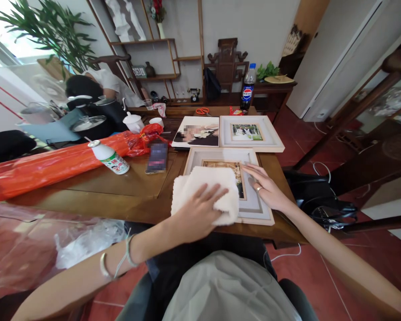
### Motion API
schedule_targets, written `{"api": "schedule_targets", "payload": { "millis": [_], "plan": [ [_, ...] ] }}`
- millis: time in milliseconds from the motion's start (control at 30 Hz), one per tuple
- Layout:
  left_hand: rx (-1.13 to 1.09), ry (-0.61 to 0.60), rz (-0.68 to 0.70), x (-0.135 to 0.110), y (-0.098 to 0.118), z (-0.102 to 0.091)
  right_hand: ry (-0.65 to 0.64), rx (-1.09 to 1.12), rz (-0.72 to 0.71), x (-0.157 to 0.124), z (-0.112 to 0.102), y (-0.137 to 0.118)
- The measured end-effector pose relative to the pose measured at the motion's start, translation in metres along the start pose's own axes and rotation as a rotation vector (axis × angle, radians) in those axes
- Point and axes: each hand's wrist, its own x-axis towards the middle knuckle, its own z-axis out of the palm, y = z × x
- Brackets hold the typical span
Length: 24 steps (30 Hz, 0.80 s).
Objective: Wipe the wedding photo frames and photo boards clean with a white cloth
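A framed picture (254, 200) with a pale mat lies flat at the near edge of the wooden table (120, 187). A folded white cloth (200, 185) covers its left part. My left hand (195, 211) presses flat on the cloth, fingers stretched out. My right hand (265, 185) rests open on the frame's glass at the right, fingers spread, a ring on one finger. Behind lie a second white framed photo (250, 133) and an unframed print (197, 132).
A phone (157, 157), a small white bottle (109, 157) and a long orange plastic bundle (43, 167) lie to the left. Pots, a teapot, cups, scissors (203, 110) and a cola bottle (247, 92) stand further back. A black bag (321, 200) sits on the floor at the right.
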Motion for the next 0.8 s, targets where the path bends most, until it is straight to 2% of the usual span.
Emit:
{"api": "schedule_targets", "payload": {
  "millis": [133, 233, 300, 367, 467, 600, 700, 800],
  "plan": [
    [0.113, 0.055, -0.176, 0.035, -0.049, 0.016, -0.013, -0.006, -0.006, -0.001, -0.001, 0.000],
    [0.168, 0.105, -0.208, 0.059, -0.082, 0.023, -0.006, -0.008, -0.009, -0.001, -0.001, 0.001],
    [0.174, 0.124, -0.204, 0.069, -0.095, 0.025, -0.004, -0.007, -0.004, -0.001, -0.001, 0.001],
    [0.167, 0.114, -0.179, 0.073, -0.096, 0.023, -0.004, -0.005, 0.004, -0.001, 0.000, 0.001],
    [0.136, 0.043, -0.101, 0.065, -0.075, 0.014, -0.006, 0.000, 0.003, 0.000, 0.000, 0.000],
    [0.033, -0.047, 0.006, 0.031, -0.018, -0.008, -0.004, -0.006, 0.015, 0.000, 0.000, -0.002],
    [-0.051, -0.019, 0.108, 0.007, 0.024, -0.019, 0.000, -0.008, 0.021, 0.000, -0.001, -0.002],
    [-0.075, 0.025, 0.125, 0.001, 0.040, -0.014, 0.003, -0.009, 0.023, 0.000, -0.001, -0.001]
  ]
}}
